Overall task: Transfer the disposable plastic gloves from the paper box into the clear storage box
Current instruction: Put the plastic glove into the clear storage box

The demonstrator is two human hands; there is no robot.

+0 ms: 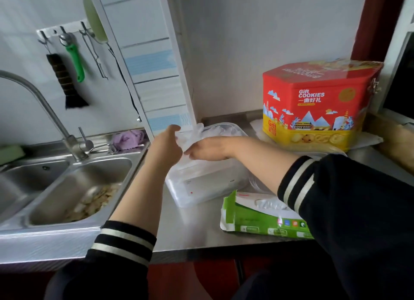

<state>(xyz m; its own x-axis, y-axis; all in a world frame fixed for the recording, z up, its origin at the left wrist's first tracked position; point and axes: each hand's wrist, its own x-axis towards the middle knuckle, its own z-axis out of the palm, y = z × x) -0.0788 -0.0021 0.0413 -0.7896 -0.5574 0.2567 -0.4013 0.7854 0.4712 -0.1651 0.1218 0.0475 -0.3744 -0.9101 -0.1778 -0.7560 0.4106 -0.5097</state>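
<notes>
Right now both hands hold a wad of disposable plastic gloves (192, 135) over the clear storage box (208, 187) at twelve o'clock on the bench (197, 228). The left hand (167, 146) has its fingers curled round the wad; the right hand (207, 149) pinches its lower edge. Best press the wad flat into the box, tucking stray edges inside. The torn paper box (257, 216) lies at three o'clock.

Red and yellow octagonal cookie tin (318, 104) far right on steel counter (197, 228). Double stainless sink (74, 187) left, food scraps in near basin; curved chrome faucet (42, 106) behind. Lilac cloth (128, 138) on sink's far rim. Dark brush (65, 80), green-handled peeler (76, 59) hanging on wall hook rail.
</notes>
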